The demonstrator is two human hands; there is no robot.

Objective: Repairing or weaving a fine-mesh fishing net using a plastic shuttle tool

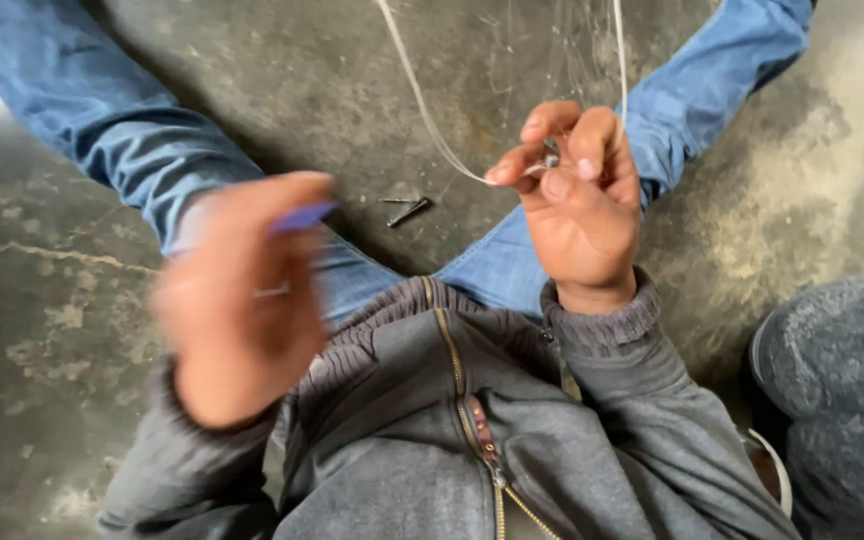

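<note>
Closest to the camera, at 6 o'clock, is a grey zip jacket [452, 440], and its bottom is cut off by the picture edge. At 4 o'clock a grey fuzzy thing [837, 350] sits on the floor, partly cut off, and it is hard to tell what it is. The left hand [237, 300] is at 9 o'clock, lifted up, and it is very blurry. Something small and purple [302, 217] sticks out by its fingers, but you cannot tell if they are gripping it or how wide they are. The right hand [577, 200] is at 1 o'clock, palm toward the camera, with the fingers [517, 168] curled in close. They pinch a thin white wire [432, 120] that loops up to 12 o'clock and runs off the top edge. Between the two legs in blue jeans [122, 130] lies bare grey floor [42, 330], with open room on both sides. Small dark nails [407, 210] lie on the floor near the middle, just left of the right hand.
</note>
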